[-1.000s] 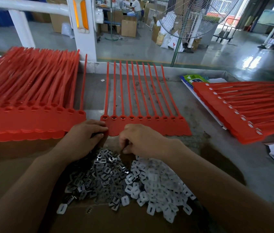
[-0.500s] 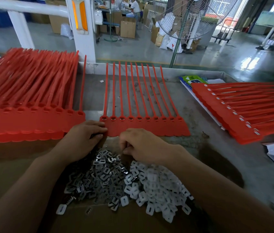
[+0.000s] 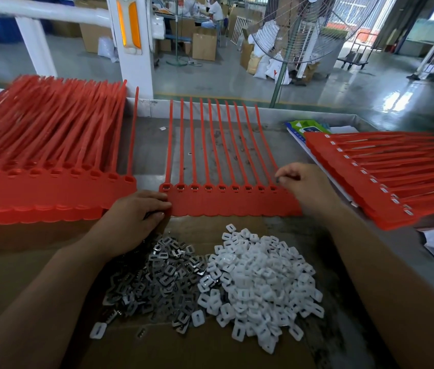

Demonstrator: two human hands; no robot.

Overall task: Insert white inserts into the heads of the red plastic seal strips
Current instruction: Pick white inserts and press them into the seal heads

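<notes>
We looked down from head height at a grey work surface (image 3: pixel 152 145). A sheet of red seal strips (image 3: pixel 231 205) lay flat at its centre, the joined heads (image 3: pixel 221 187) in a row nearest us and the tails pointing away.

The left hand (image 3: pixel 136 217) rested at the sheet's near left corner with fingers curled. We could not tell whether it pinched the edge or only pressed on it. The right hand (image 3: pixel 306 187) hovered over the row's right end. Its thumb and forefinger were closed on a small dark piece (image 3: pixel 278 179) (too small for us to identify) just above the last head.

The white inserts (image 3: pixel 258 283) sat in a loose heap on cardboard (image 3: pixel 24 262) between the forearms, touching a heap of grey metal clips (image 3: pixel 162 278) on their left. A tall stack of red strips (image 3: pixel 45 193) lay to the left. Another stack (image 3: pixel 386 179) to the right showed white in its heads.

We judged the centre sheet to be mid-filling, since its heads showed grey inside and no white. The next move probably called for seating the pinched piece squarely in the end head. After that it would mean lifting one white insert from the heap, turning it to match a pocket, and pressing it home while the left hand steadied the sheet.
</notes>
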